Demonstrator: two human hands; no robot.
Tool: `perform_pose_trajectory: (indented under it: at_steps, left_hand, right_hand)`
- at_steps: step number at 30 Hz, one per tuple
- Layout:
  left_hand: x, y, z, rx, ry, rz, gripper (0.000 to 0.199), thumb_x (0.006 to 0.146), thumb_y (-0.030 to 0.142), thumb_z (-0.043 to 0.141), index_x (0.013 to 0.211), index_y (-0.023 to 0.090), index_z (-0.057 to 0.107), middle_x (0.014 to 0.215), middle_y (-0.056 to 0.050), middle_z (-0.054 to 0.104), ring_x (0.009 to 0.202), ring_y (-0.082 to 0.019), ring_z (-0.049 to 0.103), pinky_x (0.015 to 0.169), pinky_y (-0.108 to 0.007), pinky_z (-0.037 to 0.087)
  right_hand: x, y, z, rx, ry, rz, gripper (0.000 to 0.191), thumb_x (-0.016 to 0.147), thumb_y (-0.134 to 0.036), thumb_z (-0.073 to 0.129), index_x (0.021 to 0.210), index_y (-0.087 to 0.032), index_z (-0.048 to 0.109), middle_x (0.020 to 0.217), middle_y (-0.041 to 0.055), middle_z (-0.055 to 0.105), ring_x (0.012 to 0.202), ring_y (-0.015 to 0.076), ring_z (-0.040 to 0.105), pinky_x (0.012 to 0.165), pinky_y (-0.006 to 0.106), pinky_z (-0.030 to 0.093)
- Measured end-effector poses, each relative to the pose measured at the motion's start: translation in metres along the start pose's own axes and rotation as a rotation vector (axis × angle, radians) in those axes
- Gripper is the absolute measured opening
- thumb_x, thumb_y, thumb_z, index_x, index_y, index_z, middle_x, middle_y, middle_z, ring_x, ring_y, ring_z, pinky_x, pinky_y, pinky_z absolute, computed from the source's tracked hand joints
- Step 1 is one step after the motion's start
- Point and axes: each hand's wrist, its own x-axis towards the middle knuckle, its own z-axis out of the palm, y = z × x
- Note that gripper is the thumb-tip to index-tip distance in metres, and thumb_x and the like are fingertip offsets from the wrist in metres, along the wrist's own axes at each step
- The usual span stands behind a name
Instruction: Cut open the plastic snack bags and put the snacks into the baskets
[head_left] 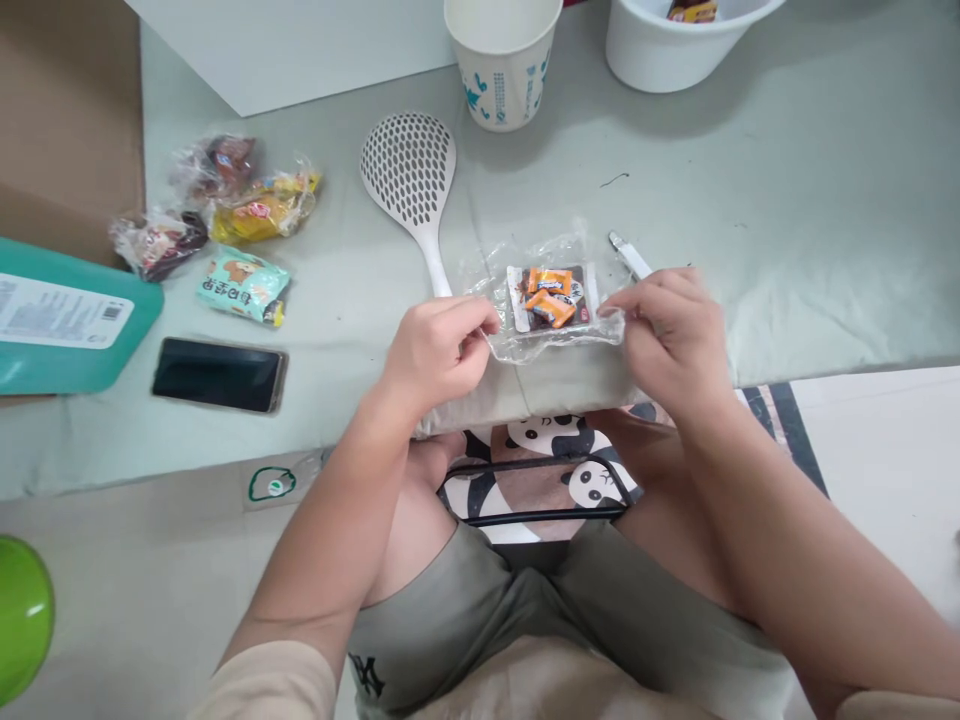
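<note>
A clear plastic wrap [517, 348] is spread near the table's front edge. On it lies a dark and white snack packet [582, 311], with two small orange candies [551, 307] on top. My left hand [442, 350] pinches the wrap's left edge between thumb and fingers. At the opposite edge, my right hand [667, 335] pinches the wrap's right corner. A slim white tool with a metal tip [628, 255] lies just behind my right hand, which partly covers it. Behind my left hand rests a white slotted skimmer [411, 170], its handle end close to the fingers.
Wrapped snacks [255, 215], a teal snack packet [244, 285] and a black phone [219, 375] lie at the left, beside a teal container [127, 330]. A paper cup [502, 75] and a white bowl [660, 55] stand at the back. A white panel [300, 50] is back left.
</note>
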Motion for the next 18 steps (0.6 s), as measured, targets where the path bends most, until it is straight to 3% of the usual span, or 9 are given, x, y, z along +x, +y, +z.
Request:
perform_pose_trajectory:
  at_steps: [3,6,8,10,12,14,16,18]
  left_hand:
    - [0.000,0.001,-0.002,-0.043,-0.047,0.001,0.018,0.067,0.009,0.048,0.071,0.020,0.062,0.061,0.001,0.063,0.054,-0.013,0.054,0.055,-0.025,0.043]
    - [-0.001,0.005,-0.003,-0.108,-0.114,0.028,0.016,0.073,0.014,0.049,0.066,0.020,0.063,0.053,0.002,0.061,0.050,-0.012,0.055,0.055,-0.026,0.044]
    - [-0.002,0.008,-0.002,-0.125,-0.136,0.016,0.021,0.080,0.019,0.050,0.064,0.020,0.064,0.047,0.003,0.056,0.044,-0.011,0.050,0.051,-0.025,0.040]
    - [-0.001,0.011,-0.001,-0.071,-0.129,-0.021,0.026,0.084,0.022,0.050,0.062,0.020,0.064,0.042,0.004,0.050,0.039,-0.009,0.043,0.047,-0.024,0.034]
    - [0.000,0.012,0.002,0.035,-0.094,-0.074,0.026,0.086,0.024,0.053,0.063,0.020,0.064,0.044,0.005,0.052,0.040,-0.009,0.042,0.047,-0.025,0.032]
    - [0.003,0.012,0.006,0.128,-0.047,-0.114,0.022,0.088,0.027,0.056,0.071,0.020,0.068,0.055,0.002,0.063,0.049,-0.012,0.054,0.053,-0.027,0.039]
    - [0.006,0.013,0.011,0.175,-0.042,-0.110,0.020,0.091,0.027,0.055,0.086,0.018,0.072,0.076,-0.004,0.075,0.072,-0.019,0.068,0.067,-0.031,0.050]
    - [0.008,0.015,0.015,0.212,-0.097,-0.107,0.024,0.092,0.024,0.054,0.104,0.015,0.073,0.101,-0.010,0.078,0.098,-0.025,0.072,0.085,-0.036,0.056]
  right_hand:
    - [-0.004,0.007,-0.008,0.014,0.025,0.058,0.029,0.073,-0.005,0.047,0.064,-0.024,0.067,0.074,0.0044,0.064,0.085,0.0245,0.062,0.080,0.044,0.051]
    - [-0.005,0.004,-0.013,-0.013,0.171,0.092,0.029,0.071,-0.002,0.045,0.064,-0.023,0.064,0.075,0.0037,0.061,0.080,0.0224,0.062,0.075,0.041,0.051]
    - [-0.003,-0.009,-0.016,-0.019,0.304,-0.003,0.027,0.073,-0.002,0.047,0.069,-0.022,0.064,0.077,0.0034,0.061,0.076,0.0206,0.062,0.070,0.038,0.049]
    - [0.000,-0.028,-0.015,0.035,0.347,-0.162,0.025,0.078,-0.002,0.050,0.076,-0.023,0.065,0.080,0.0034,0.064,0.075,0.0194,0.065,0.069,0.037,0.050]
    - [0.005,-0.047,-0.011,0.121,0.235,-0.256,0.025,0.085,-0.003,0.051,0.086,-0.024,0.066,0.086,0.0043,0.070,0.083,0.0204,0.070,0.075,0.037,0.054]
    - [0.009,-0.059,-0.001,0.099,0.073,-0.249,0.026,0.089,-0.006,0.050,0.097,-0.025,0.067,0.095,0.0058,0.074,0.094,0.0231,0.071,0.084,0.039,0.056]
    - [0.013,-0.060,0.013,0.006,-0.057,-0.193,0.028,0.090,-0.009,0.049,0.106,-0.024,0.067,0.108,0.0092,0.075,0.105,0.0269,0.070,0.093,0.044,0.055]
    - [0.015,-0.054,0.027,-0.075,-0.185,-0.133,0.032,0.089,-0.013,0.051,0.116,-0.021,0.067,0.122,0.0139,0.072,0.116,0.0315,0.066,0.101,0.049,0.051]
